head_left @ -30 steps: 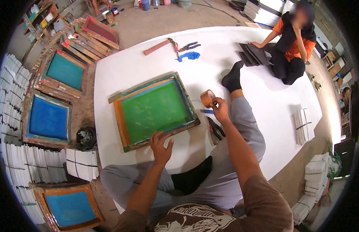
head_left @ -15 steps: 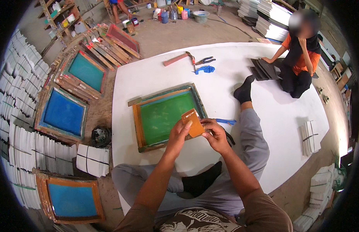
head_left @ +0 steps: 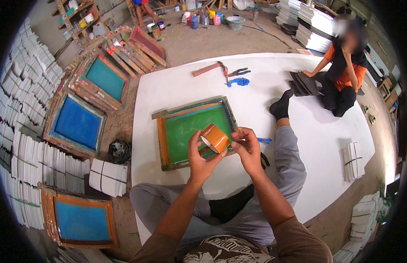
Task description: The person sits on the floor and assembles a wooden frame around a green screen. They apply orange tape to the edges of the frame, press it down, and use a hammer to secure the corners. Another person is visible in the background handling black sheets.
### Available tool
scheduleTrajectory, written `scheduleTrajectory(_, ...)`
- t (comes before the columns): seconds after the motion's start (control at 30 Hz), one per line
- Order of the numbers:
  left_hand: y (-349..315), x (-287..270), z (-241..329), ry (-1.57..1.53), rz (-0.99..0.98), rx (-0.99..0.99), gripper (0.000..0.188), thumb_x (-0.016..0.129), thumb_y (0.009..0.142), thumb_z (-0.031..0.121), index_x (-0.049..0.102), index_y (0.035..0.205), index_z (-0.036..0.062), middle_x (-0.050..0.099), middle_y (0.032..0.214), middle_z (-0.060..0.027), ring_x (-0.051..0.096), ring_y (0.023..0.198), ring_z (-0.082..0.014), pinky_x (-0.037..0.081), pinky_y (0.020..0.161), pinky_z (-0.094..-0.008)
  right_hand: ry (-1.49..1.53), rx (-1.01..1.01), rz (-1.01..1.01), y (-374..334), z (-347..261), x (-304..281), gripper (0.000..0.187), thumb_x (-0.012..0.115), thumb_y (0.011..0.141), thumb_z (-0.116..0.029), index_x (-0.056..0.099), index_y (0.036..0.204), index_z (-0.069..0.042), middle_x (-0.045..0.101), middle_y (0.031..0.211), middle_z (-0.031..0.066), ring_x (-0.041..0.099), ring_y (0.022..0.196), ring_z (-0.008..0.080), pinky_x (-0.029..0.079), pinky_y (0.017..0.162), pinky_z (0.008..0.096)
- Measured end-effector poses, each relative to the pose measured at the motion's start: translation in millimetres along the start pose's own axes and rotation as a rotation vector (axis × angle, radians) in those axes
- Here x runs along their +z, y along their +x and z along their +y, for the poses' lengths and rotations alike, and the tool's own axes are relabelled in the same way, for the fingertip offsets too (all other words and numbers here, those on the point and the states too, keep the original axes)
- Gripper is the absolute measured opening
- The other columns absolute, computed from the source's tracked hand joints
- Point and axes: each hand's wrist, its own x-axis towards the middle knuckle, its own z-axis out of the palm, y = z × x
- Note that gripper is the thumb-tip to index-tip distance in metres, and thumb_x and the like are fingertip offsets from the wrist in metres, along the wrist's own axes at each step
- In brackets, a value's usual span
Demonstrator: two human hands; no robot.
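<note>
My left hand (head_left: pixel 200 158) grips a roll of brown packing tape (head_left: pixel 215 137), its thumb and fingers around the roll. The roll is tilted, and its pale inner ring faces partly toward me. Close by its right edge is my right hand (head_left: pixel 248 151), with bent fingers and the thumb parted from the forefinger. Whether the thumb tip touches the tape I cannot tell. Beneath both hands lies a wooden-framed printing screen (head_left: pixel 181 131) with green mesh, flat on the white sheet (head_left: pixel 146 96).
A hammer (head_left: pixel 207 69), pliers (head_left: pixel 239 72) and a blue rag (head_left: pixel 238 82) lie beyond the screen. On the right, a seated person (head_left: pixel 343 65) rests a hand by dark pads (head_left: pixel 305 84). A tied paper bundle (head_left: pixel 352 162) sits right; more framed screens (head_left: pixel 78 124) lean left.
The tape roll has turned in my left hand, so its inner ring now shows. My right hand has moved slightly off the roll's edge. The whole view has shifted a little.
</note>
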Motion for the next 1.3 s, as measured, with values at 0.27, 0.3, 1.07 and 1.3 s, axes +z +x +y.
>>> scheduleTrajectory(0.27, -68.1, -45.9, -70.0, -0.042, 0.241, -0.408, 0.102, 0.094, 0.073, 0.014, 0.032, 0.153, -0.0003, 0.041, 0.147, -0.0200, 0.053, 0.129, -0.0304, 0.054, 0.101, -0.0411, -0.356, 0.144, -0.367, 27.3, 79.9, 54.6, 0.065, 0.058, 0.084, 0.004, 0.042, 0.146, -0.004, 0.064, 0.126, 0.0187, 0.063, 0.115, 0.0278, 0.051, 0.096, 0.0373)
scheduleTrajectory(0.3, -78.1, -55.2, -71.6, -0.030, 0.297, -0.498, 0.101, 0.094, 0.074, 0.015, 0.033, 0.151, -0.0021, 0.041, 0.146, -0.0204, 0.053, 0.129, -0.0301, 0.054, 0.100, -0.0385, -0.384, 0.172, -0.465, 36.4, 96.3, 77.1, 0.068, 0.057, 0.084, 0.004, 0.038, 0.149, -0.005, 0.064, 0.128, 0.0205, 0.064, 0.115, 0.0299, 0.051, 0.096, 0.0383)
scheduleTrajectory(1.07, -53.3, -74.3, -64.8, 0.014, 0.392, -0.376, 0.103, 0.092, 0.072, 0.007, 0.030, 0.154, 0.0020, 0.040, 0.146, -0.0171, 0.052, 0.128, -0.0293, 0.056, 0.099, -0.0426, -0.431, -0.209, -0.714, 39.9, 48.5, 100.8, 0.068, 0.080, 0.081, -0.001, 0.055, 0.144, -0.012, 0.068, 0.129, 0.0048, 0.058, 0.119, 0.0303, 0.051, 0.098, 0.0436)
scheduleTrajectory(1.3, -51.6, -66.7, -63.8, -0.034, 0.336, -0.431, 0.106, 0.095, 0.070, 0.010, 0.032, 0.155, 0.0076, 0.050, 0.138, -0.0172, 0.059, 0.119, -0.0302, 0.059, 0.093, -0.0422, -0.453, -0.342, -0.665, 40.6, 45.8, 84.5, 0.065, 0.083, 0.079, -0.003, 0.057, 0.138, -0.009, 0.069, 0.112, 0.0062, 0.061, 0.107, 0.0303, 0.051, 0.094, 0.0419)
